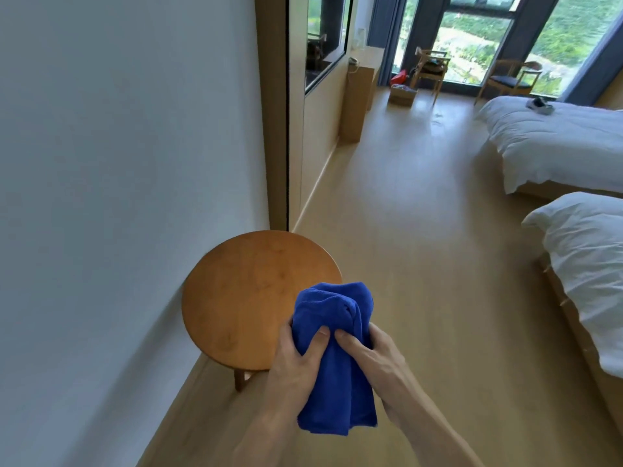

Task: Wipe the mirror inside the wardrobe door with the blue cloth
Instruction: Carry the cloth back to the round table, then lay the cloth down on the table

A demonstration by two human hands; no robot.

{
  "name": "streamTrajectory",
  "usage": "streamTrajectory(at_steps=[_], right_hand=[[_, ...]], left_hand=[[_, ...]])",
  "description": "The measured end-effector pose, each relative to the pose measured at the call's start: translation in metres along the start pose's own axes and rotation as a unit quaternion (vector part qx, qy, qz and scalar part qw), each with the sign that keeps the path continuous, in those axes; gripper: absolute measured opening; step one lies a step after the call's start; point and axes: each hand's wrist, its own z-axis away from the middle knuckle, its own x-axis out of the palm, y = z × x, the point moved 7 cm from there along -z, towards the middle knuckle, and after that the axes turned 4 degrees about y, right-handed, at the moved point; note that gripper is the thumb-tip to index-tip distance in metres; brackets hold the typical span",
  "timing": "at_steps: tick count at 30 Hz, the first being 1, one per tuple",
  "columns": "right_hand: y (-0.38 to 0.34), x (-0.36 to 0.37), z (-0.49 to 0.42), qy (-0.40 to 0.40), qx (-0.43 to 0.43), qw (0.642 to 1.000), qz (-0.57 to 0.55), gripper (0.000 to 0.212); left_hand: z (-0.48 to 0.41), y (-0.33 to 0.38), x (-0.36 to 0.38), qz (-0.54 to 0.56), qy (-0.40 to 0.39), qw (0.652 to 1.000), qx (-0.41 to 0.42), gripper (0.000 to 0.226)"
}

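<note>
Both hands grasp the blue cloth (337, 348) above the floor, just off the near edge of the round stool (249, 298); left hand (296, 362) and right hand (374, 362) bunch its middle; it looks light, soft, floppy, best gripped wadded; no mirror is identifiable here.

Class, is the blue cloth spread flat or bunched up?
Bunched up: the blue cloth hangs in folds, gripped by the left hand and right hand.
</note>
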Motion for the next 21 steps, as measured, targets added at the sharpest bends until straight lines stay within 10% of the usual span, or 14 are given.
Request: streamTrajectory(at_steps=[21], right_hand=[[-0.072,0.018,-0.258,-0.277,-0.022,0.943,0.182,0.022]], left_hand=[[-0.163,0.011,0.049,0.067,0.313,0.944,-0.082,0.044]])
